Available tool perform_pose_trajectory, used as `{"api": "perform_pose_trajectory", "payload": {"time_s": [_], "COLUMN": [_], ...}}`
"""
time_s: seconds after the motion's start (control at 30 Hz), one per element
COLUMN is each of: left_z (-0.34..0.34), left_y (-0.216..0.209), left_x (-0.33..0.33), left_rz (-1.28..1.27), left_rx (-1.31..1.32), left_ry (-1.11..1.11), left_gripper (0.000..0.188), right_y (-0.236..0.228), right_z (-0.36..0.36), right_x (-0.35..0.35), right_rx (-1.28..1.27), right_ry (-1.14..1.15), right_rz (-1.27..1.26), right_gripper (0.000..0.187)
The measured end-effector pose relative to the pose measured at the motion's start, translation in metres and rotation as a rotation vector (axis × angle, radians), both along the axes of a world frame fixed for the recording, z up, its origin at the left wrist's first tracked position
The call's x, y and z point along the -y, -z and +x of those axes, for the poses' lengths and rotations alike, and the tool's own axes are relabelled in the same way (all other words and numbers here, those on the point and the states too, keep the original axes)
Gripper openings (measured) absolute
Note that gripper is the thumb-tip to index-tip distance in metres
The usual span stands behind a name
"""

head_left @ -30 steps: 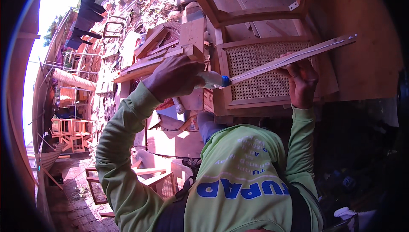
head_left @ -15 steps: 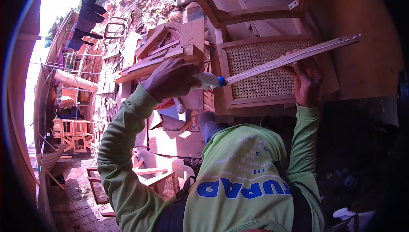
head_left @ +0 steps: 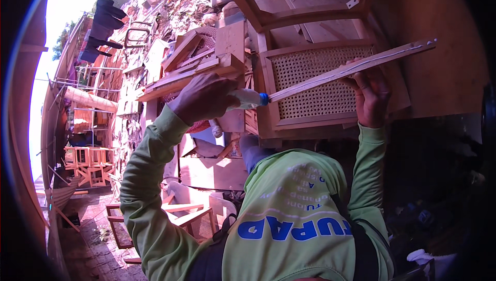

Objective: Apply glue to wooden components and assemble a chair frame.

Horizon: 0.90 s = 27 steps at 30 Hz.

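My left hand (head_left: 202,96) is closed around a pale squeeze bottle with a blue cap (head_left: 247,98). The cap meets the left end of a narrow wooden strip (head_left: 318,80). A white line, looking like glue, runs along the strip's upward face to its far right tip. My right hand (head_left: 371,96) grips the strip from beneath, right of its middle, keeping it slanted up to the right. Below the strip is a wooden frame with a woven cane panel (head_left: 292,106); part of the weave is hidden by the strip and my right hand.
Beyond the panel rises a wooden chair frame (head_left: 305,18). Stacked wooden boards (head_left: 191,77) lie beside my left hand. More cane-panelled frames (head_left: 200,225) are low on the left, and a brown sheet (head_left: 434,74) spreads at the right.
My left hand and the bottle have shifted slightly left, with the cap still at the strip's left end. My right hand keeps its hold on the strip.
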State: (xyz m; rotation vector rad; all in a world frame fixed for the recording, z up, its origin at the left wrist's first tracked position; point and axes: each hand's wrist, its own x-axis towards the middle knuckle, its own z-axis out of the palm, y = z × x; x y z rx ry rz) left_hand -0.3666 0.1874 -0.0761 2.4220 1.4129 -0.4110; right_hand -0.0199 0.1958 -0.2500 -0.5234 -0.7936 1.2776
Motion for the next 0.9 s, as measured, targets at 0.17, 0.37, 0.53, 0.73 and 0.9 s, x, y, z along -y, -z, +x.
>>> {"api": "perform_pose_trajectory", "payload": {"time_s": [0.17, 0.37, 0.53, 0.73, 0.9], "left_z": [0.000, 0.005, 0.004, -0.003, -0.012], "left_y": [0.003, -0.010, -0.015, -0.015, -0.010], "left_x": [0.001, -0.001, -0.004, 0.001, 0.006], "left_rz": [0.023, 0.056, 0.104, 0.152, 0.152], "left_rx": [0.029, 0.050, 0.106, 0.143, 0.154], "left_ry": [0.011, -0.009, -0.021, -0.041, -0.028], "left_gripper": [0.023, 0.027, 0.029, 0.030, 0.028], "right_y": [0.002, 0.009, 0.025, 0.028, 0.024], "right_z": [-0.001, 0.004, 0.009, 0.008, 0.004], "right_x": [0.001, -0.001, -0.008, -0.010, -0.010], "right_rx": [0.006, -0.027, -0.035, -0.026, -0.067], "right_ry": [0.007, 0.001, 0.014, -0.006, 0.027], "right_rz": [0.013, -0.018, -0.090, -0.131, -0.151], "right_gripper": [0.031, 0.029, 0.029, 0.026, 0.021]}}
